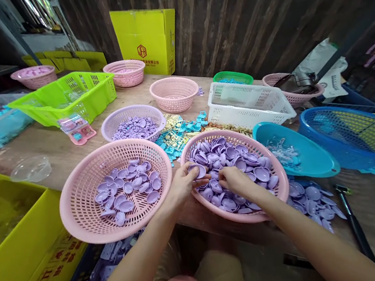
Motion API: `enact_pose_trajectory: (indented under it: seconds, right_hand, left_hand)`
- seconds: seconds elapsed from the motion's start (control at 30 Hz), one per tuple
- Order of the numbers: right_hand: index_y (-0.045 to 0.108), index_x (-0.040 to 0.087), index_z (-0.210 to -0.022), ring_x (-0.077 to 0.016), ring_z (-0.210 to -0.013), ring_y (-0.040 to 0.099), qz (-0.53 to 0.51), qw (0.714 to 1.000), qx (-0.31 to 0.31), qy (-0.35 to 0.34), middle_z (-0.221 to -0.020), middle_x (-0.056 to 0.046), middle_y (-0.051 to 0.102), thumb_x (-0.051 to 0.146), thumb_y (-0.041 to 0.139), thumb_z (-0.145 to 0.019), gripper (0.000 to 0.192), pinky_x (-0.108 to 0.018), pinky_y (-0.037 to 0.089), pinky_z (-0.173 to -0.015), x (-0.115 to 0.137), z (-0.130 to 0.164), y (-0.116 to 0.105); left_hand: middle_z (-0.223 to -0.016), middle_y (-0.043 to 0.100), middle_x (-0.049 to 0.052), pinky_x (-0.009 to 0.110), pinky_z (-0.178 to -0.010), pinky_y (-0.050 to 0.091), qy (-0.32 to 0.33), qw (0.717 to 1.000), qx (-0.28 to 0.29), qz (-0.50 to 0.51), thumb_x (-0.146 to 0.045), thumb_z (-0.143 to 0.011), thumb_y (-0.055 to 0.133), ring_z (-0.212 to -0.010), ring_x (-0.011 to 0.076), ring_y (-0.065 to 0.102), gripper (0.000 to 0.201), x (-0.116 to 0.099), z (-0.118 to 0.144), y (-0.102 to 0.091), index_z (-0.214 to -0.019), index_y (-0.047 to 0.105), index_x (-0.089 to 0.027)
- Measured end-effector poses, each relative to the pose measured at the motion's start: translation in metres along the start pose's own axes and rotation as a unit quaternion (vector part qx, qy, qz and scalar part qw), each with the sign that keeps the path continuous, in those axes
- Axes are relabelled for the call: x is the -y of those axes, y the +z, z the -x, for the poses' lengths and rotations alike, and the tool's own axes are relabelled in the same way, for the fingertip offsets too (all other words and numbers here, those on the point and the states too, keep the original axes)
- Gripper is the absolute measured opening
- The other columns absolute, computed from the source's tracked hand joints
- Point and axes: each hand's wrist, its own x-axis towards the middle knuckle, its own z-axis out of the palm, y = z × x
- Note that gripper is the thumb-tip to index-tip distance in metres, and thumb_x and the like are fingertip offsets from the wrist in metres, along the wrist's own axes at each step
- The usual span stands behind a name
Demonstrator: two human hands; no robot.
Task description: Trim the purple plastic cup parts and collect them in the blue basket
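Purple shells (128, 187) are lying scattered in the left pink basket (64, 206), whose near side is seemingly overhanging the table (139, 93), so a bumping forearm could tip it. The left hand (189, 175) is pinching one shell (198, 171) above the right pink basket (230, 217); a loosening grip could drop it. The right hand (231, 181) is dipping into the heaped shells, its fingertips hiding, so whether it is gripping any cannot be told; hard digging could be spilling pieces over the rim, toward the loose pile (314, 198).
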Motion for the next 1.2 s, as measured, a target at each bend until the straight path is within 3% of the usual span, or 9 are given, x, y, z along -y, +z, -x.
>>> enact_pose_trajectory:
  seconds: [0.13,0.4,0.7,0.8,0.9,1.03,1.1,1.2]
  right_hand:
    - [0.064,0.011,-0.091,-0.0217,-0.087,0.061,0.059,0.998,0.017,0.011,-0.094,-0.015,0.064,0.018,0.051,-0.077,0.020,-0.026,0.042,-0.068,0.015,0.003,0.001]
    - [0.062,0.011,-0.100,-0.0217,-0.090,0.062,0.085,0.996,0.034,-0.005,-0.101,-0.018,0.062,0.008,0.039,-0.081,0.029,-0.027,0.044,-0.072,0.024,0.000,0.002]
    - [0.063,0.010,-0.091,-0.0233,-0.086,0.061,0.077,0.996,0.043,-0.018,-0.095,-0.017,0.064,0.007,0.043,-0.074,0.026,-0.027,0.043,-0.067,0.019,-0.005,0.002]
    - [0.062,0.013,-0.083,-0.0212,-0.078,0.060,0.063,0.997,0.029,-0.021,-0.084,-0.012,0.065,0.011,0.046,-0.071,0.020,-0.026,0.041,-0.062,0.010,-0.003,-0.003]
    - [0.056,0.016,-0.069,-0.0140,-0.063,0.055,-0.069,0.996,-0.018,-0.055,-0.064,-0.002,0.058,0.014,0.045,-0.070,0.011,-0.021,0.037,-0.055,0.005,0.006,-0.011]
    - [0.049,0.017,-0.065,-0.0101,-0.056,0.045,-0.343,0.923,-0.119,-0.127,-0.058,0.002,0.048,0.024,0.046,-0.074,0.012,-0.020,0.035,-0.051,0.014,0.026,-0.014]
    - [0.050,0.017,-0.067,-0.0096,-0.054,0.042,-0.387,0.899,-0.157,-0.133,-0.058,0.003,0.046,0.027,0.047,-0.075,0.013,-0.020,0.033,-0.049,0.020,0.035,-0.012]
    - [0.053,0.017,-0.073,-0.0096,-0.054,0.043,-0.382,0.893,-0.188,-0.146,-0.062,0.002,0.050,0.025,0.047,-0.077,0.011,-0.021,0.033,-0.050,0.025,0.044,-0.010]
  left_hand:
    - [-0.076,0.065,0.006,0.025,-0.059,0.051,-0.006,1.000,0.020,-0.002,-0.038,-0.071,0.058,-0.065,0.0156,0.064,0.028,-0.001,0.003,0.001,-0.078,0.046,-0.014]
    - [-0.065,0.066,0.005,0.022,-0.051,0.049,-0.013,1.000,-0.001,-0.008,-0.034,-0.074,0.055,-0.055,0.0143,0.063,0.023,-0.003,0.003,-0.005,-0.080,0.044,-0.014]
    - [-0.061,0.064,0.005,0.021,-0.050,0.048,-0.003,1.000,0.001,0.006,-0.038,-0.069,0.060,-0.050,0.0135,0.061,0.030,-0.003,0.006,-0.009,-0.079,0.046,-0.013]
    - [-0.061,0.064,0.005,0.021,-0.050,0.048,-0.006,1.000,-0.003,0.011,-0.037,-0.068,0.061,-0.051,0.0129,0.061,0.029,-0.003,0.006,-0.010,-0.076,0.048,-0.012]
    - [-0.065,0.063,0.004,0.024,-0.055,0.049,-0.021,1.000,-0.003,0.023,-0.036,-0.065,0.065,-0.057,0.0131,0.061,0.030,0.000,0.007,-0.008,-0.075,0.050,-0.012]
    - [-0.065,0.060,0.003,0.027,-0.061,0.049,-0.081,0.992,0.081,0.051,-0.037,-0.057,0.072,-0.060,0.0133,0.059,0.037,0.004,0.007,0.000,-0.074,0.054,-0.010]
    - [-0.064,0.058,0.002,0.026,-0.062,0.048,-0.105,0.984,0.125,0.066,-0.037,-0.054,0.074,-0.060,0.0123,0.057,0.038,0.004,0.008,0.004,-0.073,0.056,-0.009]
    - [-0.060,0.055,0.000,0.024,-0.063,0.044,-0.099,0.982,0.152,0.050,-0.037,-0.054,0.073,-0.058,0.0097,0.053,0.037,0.000,0.009,0.005,-0.070,0.056,-0.008]
